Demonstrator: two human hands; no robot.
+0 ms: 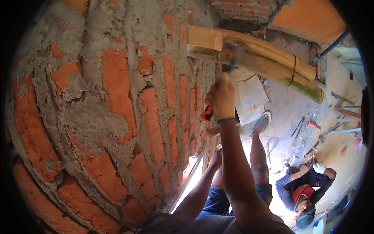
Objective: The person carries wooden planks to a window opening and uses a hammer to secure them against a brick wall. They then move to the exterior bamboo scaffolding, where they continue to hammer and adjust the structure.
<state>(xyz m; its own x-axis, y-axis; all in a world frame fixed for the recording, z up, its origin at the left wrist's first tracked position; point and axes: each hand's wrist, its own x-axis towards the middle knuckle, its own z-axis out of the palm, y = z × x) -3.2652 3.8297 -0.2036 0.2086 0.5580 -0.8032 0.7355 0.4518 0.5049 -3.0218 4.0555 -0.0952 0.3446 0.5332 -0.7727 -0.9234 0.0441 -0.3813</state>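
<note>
My right hand (pixel 224 97), in a pale knit work glove, is closed around a tool with a red and black handle (pixel 207 113). The tool's far end is smeared by motion, close to the bamboo poles (pixel 269 68), so its kind is unclear. Those poles jut out from the brick wall (pixel 117 85), with a dark tie near their outer end. Lower down, my bare left hand (pixel 216 159) is beside the wall's edge and my leg; its fingers are too hidden to show a grip.
A co-worker (pixel 300 191) in dark clothes and a cap sits at the lower right, one hand gloved. Several tools, among them a red-handled one (pixel 311 124) and a hammer (pixel 314 146), lie on the floor. Flat pale boards (pixel 251 95) lie beneath the bamboo, near my sandalled foot (pixel 263 121).
</note>
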